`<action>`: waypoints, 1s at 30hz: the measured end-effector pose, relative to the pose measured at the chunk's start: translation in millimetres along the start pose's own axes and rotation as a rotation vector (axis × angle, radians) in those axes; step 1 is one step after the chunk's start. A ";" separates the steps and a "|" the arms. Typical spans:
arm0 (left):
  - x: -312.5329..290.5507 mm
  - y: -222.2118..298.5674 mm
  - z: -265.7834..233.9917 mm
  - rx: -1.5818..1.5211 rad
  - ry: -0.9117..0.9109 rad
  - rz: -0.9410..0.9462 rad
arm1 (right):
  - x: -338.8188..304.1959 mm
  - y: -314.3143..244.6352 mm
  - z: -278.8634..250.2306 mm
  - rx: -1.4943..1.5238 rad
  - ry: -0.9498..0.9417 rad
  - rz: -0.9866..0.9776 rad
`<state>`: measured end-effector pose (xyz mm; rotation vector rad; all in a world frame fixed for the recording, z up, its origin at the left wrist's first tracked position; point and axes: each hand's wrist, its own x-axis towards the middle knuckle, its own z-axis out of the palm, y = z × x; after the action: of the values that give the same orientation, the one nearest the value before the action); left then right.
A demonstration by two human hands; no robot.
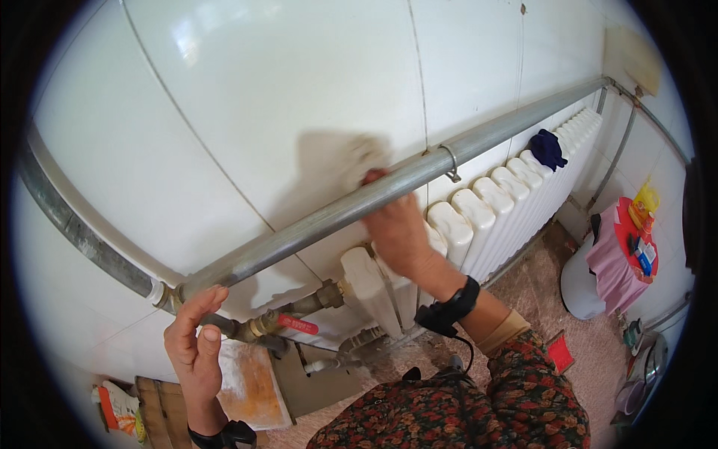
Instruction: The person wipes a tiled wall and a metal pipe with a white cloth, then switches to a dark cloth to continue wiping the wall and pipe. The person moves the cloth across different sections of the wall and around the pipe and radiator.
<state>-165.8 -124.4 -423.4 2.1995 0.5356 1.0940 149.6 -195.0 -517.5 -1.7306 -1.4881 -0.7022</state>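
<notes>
My right hand (400, 236) reaches up behind the grey metal pipe (321, 228) and presses a pale, crumpled cloth (365, 156) to the white tiled wall (299, 67). Both the cloth and the fingertips are smeared by motion, and the pipe covers part of the fingers. At the pipe's left end my left hand (196, 344) is raised, its fingers stretched and the thumb apart, holding nothing. Beside it is a valve with a red lever (298, 324). Under the pipe, close to my right forearm, runs a white ribbed radiator (479, 217).
A dark blue cloth (548, 150) lies on the radiator. At right, a white bin (580, 288) carries a pink and red cover with bottles on top. A pipe bracket (452, 165) juts out. Boards (250, 382) lean below my left hand; basins (643, 378) stand at lower right.
</notes>
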 end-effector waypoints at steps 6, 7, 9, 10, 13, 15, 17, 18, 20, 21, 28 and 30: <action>-5.0 -7.6 3.9 -0.013 0.014 0.056 | -4.9 -12.9 25.6 0.058 0.113 -0.062; -3.5 -9.0 6.6 0.015 -0.002 0.091 | -7.8 -24.5 32.5 0.069 0.078 -0.168; -2.0 -10.8 9.2 0.028 0.008 0.117 | -7.0 -53.3 46.7 0.118 0.042 -0.329; -2.6 -11.3 7.8 -0.002 0.016 0.114 | -2.7 -60.1 47.7 0.076 0.034 -0.354; -13.0 -12.4 -5.1 -0.076 0.072 0.087 | 4.1 -59.1 31.5 -0.080 -0.088 -0.400; -23.1 -14.1 -17.8 -0.107 0.131 0.069 | 4.7 -33.3 9.1 -0.045 -0.199 -0.321; -33.6 -17.9 -28.5 -0.102 0.224 0.055 | -1.6 -14.3 -2.1 -0.084 -0.157 -0.089; -39.0 -19.8 -31.9 -0.114 0.256 0.034 | -4.7 -13.0 3.7 -0.073 -0.136 -0.183; -46.6 -23.2 -35.9 -0.138 0.293 0.056 | -11.0 -16.5 18.4 -0.072 -0.202 -0.243; -49.7 -24.3 -36.9 -0.149 0.295 0.031 | -11.3 -25.7 30.3 -0.043 -0.193 -0.302; -62.4 -22.7 -30.4 -0.224 0.280 0.003 | 27.9 -127.2 74.0 0.179 -0.029 -0.562; -60.9 -22.9 -24.3 -0.221 0.241 0.006 | 38.6 -146.3 83.9 0.442 -0.279 -0.443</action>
<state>-222.5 -135.4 -462.0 1.8935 0.4851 1.3628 7.9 -96.0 -509.2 -1.2059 -2.0727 -0.3099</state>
